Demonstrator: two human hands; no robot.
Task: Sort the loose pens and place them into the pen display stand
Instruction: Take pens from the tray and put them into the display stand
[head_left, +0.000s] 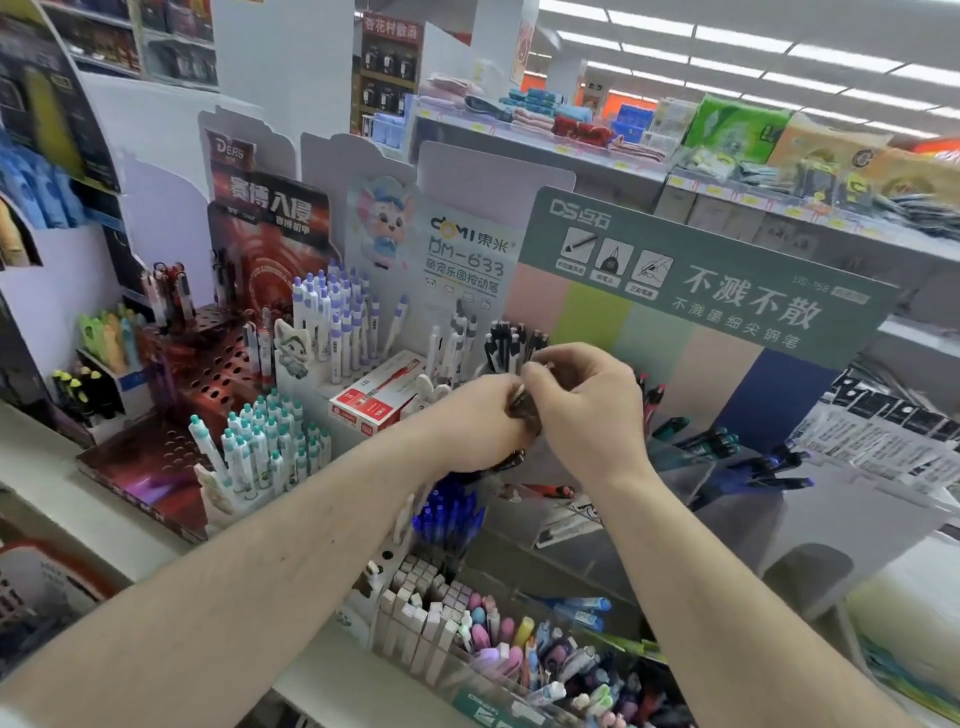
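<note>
— Hands first: where do we have them?

— Both are raised together in front of the pen display stand (519, 358). Our left hand (480, 421) grips a small bunch of dark pens (522, 410), fingers curled round them. Our right hand (582, 400) touches the same bunch from the right, its fingertips (532, 369) pinching at the top ends.

— Which way do the pens lie?

— Roughly upright, tilted a little; the lower ends poke out below our left fist. Blur hides how many there are.

— And the slot they belong in?

— We judge it to be the cluster of black-and-white pens (511, 340) standing just behind and above our hands. The right hand is nearer it, so a short lift forward should do.

— What else holds pens?

— To the left, the purple-capped pens (332, 312) and teal-capped pens (265, 441) stand upright in tiers. A red box (374, 402) lies between them. Blue pens (449, 512) sit below our wrists, and a clear bin (524, 660) of mixed pastel pens sits nearest us.
</note>
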